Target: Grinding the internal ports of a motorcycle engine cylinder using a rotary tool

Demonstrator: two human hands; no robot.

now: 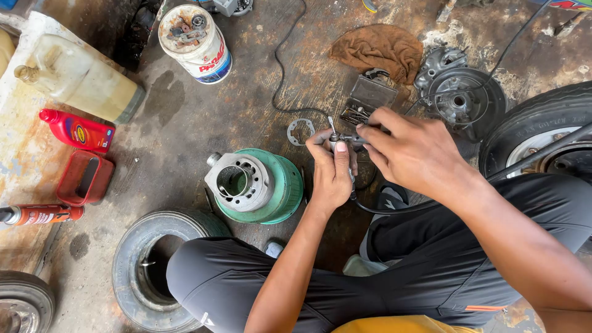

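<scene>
Both hands (370, 160) on small tool (345, 139) (red bottle (77, 131) leftward)

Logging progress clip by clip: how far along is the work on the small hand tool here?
Done: a grey engine cylinder sits on a green drum, and a ring gasket lies loose on the floor. In hand: the left hand grips a slim corded tool while the right hand pinches its tip. Left: the tool is off the cylinder, and the small bit case lies open.
</scene>
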